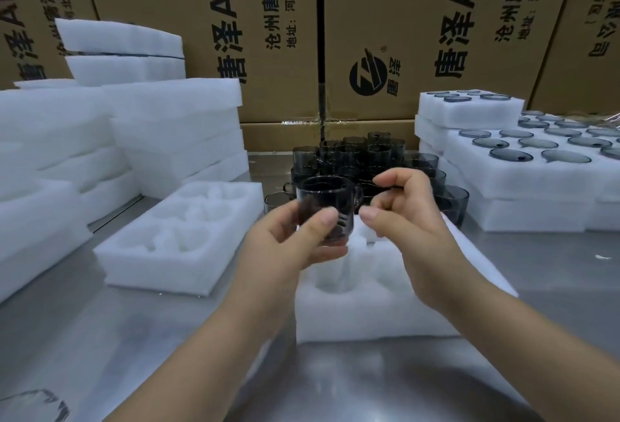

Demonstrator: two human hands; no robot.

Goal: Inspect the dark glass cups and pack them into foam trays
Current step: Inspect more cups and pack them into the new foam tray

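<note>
Head view: dark smoky glass handled cup [327,203], under inspection, gripped by left hand [295,240] over white pocketed foam tray [352,317] at steel tabletop's [134,337] near edge; right hand [412,220] loosely curled beside handle, empty; next move, probably seating it in a vacant pocket.

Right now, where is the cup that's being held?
In the head view the cup is at centre, gripped by the left hand above the nearest foam tray, just in front of the group of loose cups.

Tall brown cardboard boxes [275,35] printed with black characters and a round logo [367,77] — one seam under clear wrap — line the steel table's [553,260] far side.
</note>
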